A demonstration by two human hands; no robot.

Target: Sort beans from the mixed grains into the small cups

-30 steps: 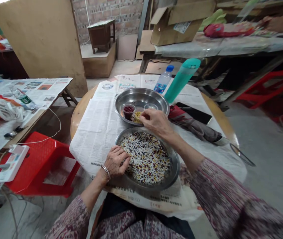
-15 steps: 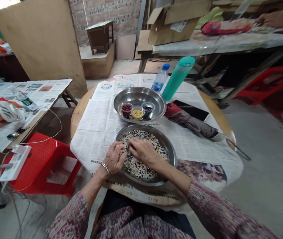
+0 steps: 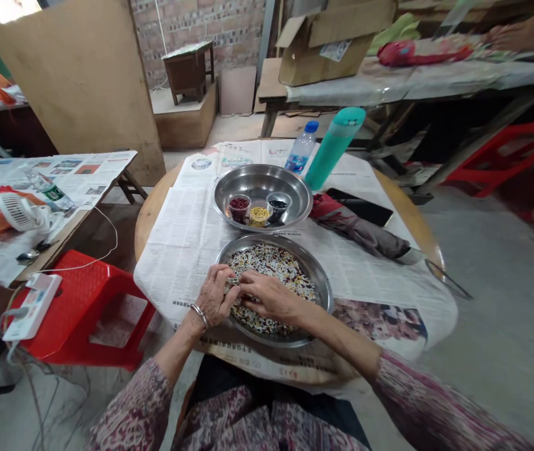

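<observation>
A shallow metal basin (image 3: 327, 307) close to me holds a spread of mixed white, yellow, dark red and black beans or grains (image 3: 285, 260). Over its left side, my left hand (image 3: 216, 295) is curled, with a bangle at the wrist. My right hand (image 3: 269, 297) lies over the mix, its bent fingertips meeting the left hand's fingers. Whatever is between the fingers is too small or hidden to name. Behind stands a second metal basin (image 3: 290, 178) with three clear cups: dark red beans (image 3: 239, 205), yellow beans (image 3: 260, 216) and black beans (image 3: 278, 204).
Newspaper (image 3: 173, 244) covers the round table. A water bottle (image 3: 300, 150), a teal bottle (image 3: 335, 147), a dark phone (image 3: 363, 207) and a folded umbrella (image 3: 365, 235) lie or stand behind and right. To the left is a red stool (image 3: 83, 307) bearing a power strip (image 3: 34, 307).
My right hand has shifted slightly left and down, its fingers now touching my left hand's fingers. The left hand stays nearly in place.
</observation>
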